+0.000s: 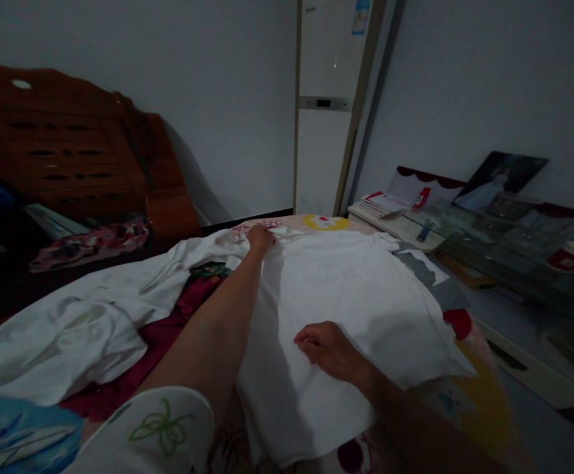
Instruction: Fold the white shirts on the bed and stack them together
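Observation:
A white shirt (pixel 346 283) lies spread out over a round surface with a flowered cover, a fold running down its left side. My left hand (pixel 261 238) reaches to the far left corner of the shirt, with its fingers closed on the fabric there. Over the middle of the shirt is my right hand (pixel 329 347), fingers curled inward and no cloth visibly gathered in them. Whether it touches the shirt is hard to tell. Left of my forearm, another white garment (pixel 84 329) lies crumpled on a dark red cloth (pixel 178 316).
A wooden bench (pixel 70 145) stands at the left, with patterned fabric (pixel 94 243) on its seat. To the right is a glass-topped stand (pixel 504 237) with a paper cup (pixel 573 255) and papers (pixel 380 204). A tall white cabinet-like air conditioner (pixel 326 158) stands in the corner.

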Demonstrator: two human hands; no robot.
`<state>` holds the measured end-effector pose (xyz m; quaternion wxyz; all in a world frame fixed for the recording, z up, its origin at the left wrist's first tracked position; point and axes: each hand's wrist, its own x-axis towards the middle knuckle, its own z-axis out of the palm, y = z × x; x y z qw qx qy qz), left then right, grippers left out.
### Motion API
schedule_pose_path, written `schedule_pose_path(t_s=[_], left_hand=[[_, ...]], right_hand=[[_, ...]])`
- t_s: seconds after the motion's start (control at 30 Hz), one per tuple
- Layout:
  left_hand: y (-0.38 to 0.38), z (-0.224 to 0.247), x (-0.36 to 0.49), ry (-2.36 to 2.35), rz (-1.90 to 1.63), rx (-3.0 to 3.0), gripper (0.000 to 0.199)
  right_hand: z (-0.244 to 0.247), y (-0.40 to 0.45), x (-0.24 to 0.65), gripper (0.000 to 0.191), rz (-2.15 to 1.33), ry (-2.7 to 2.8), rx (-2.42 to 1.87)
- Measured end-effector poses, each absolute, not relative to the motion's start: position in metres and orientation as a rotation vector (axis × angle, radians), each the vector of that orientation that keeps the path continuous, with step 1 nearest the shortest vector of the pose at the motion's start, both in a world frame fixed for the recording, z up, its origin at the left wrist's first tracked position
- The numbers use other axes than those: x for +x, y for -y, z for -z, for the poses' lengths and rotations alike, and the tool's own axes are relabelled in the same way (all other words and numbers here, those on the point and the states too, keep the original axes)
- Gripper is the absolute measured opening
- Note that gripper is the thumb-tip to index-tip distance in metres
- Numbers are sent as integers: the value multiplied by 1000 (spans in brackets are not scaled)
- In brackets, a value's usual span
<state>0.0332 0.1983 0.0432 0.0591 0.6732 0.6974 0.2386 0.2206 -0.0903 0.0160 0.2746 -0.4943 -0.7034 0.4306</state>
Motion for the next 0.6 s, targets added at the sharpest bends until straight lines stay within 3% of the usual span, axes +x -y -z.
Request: schedule_pose_path(t_s=[0.27,0.43,0.6], left_hand=[[-209,-35,41,-1991,-659,2202,44],[-186,-13,23,-1853,-582,2282,66],[-154,-38,-15,-1801,-678,2397,47]], right_hand=[[-36,119,214,35,-588,2362,-1161],[-24,128,207,54,-454,2644,-1057],[-12,125,204,60,-427,2681,-1070]])
